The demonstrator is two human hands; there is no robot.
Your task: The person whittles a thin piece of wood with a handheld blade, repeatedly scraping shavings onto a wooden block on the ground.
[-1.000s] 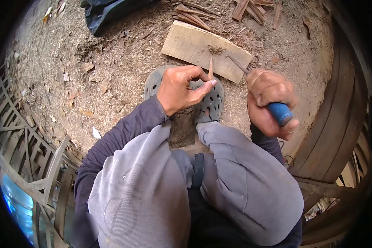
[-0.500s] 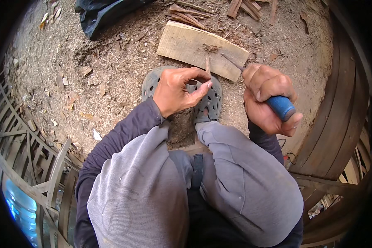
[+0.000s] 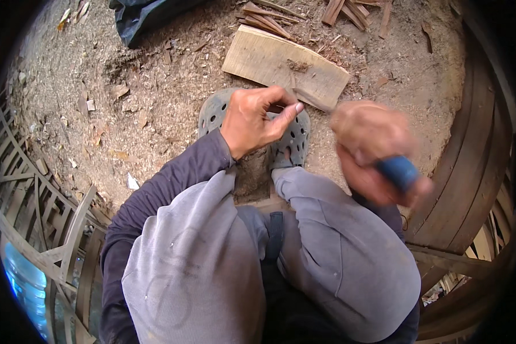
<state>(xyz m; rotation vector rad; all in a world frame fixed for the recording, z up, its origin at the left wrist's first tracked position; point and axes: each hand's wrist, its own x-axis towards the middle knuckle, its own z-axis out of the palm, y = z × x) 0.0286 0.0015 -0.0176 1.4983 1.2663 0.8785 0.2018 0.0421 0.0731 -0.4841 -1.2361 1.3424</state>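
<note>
My left hand [image 3: 255, 117] is closed in a pinch between thumb and forefinger, just above the near edge of a flat wooden board [image 3: 269, 54]. A thin wooden sliver [image 3: 293, 85] sticks out past those fingertips toward the board, mostly hidden now. On the right, my right hand [image 3: 372, 135] is wrapped round the blue handle [image 3: 399, 173] of a tool with a narrow dark blade. Hand and handle are smeared by motion. The blade points left toward the board's near edge and is too blurred to follow. A small heap of fine shavings [image 3: 298, 66] lies on the board.
Grey clogs [image 3: 215, 112] on my feet stand close to the board. Split wood pieces [image 3: 269, 23] and more sticks [image 3: 350, 12] lie beyond it. A dark plastic sheet [image 3: 143, 17] is at the far left. Wooden slats [image 3: 46, 212] and planks [image 3: 470, 155] flank me.
My right hand has moved slightly down and toward me with the tool, now blurred. The left hand has barely shifted, but less of the sliver shows. The view has shifted a little.
</note>
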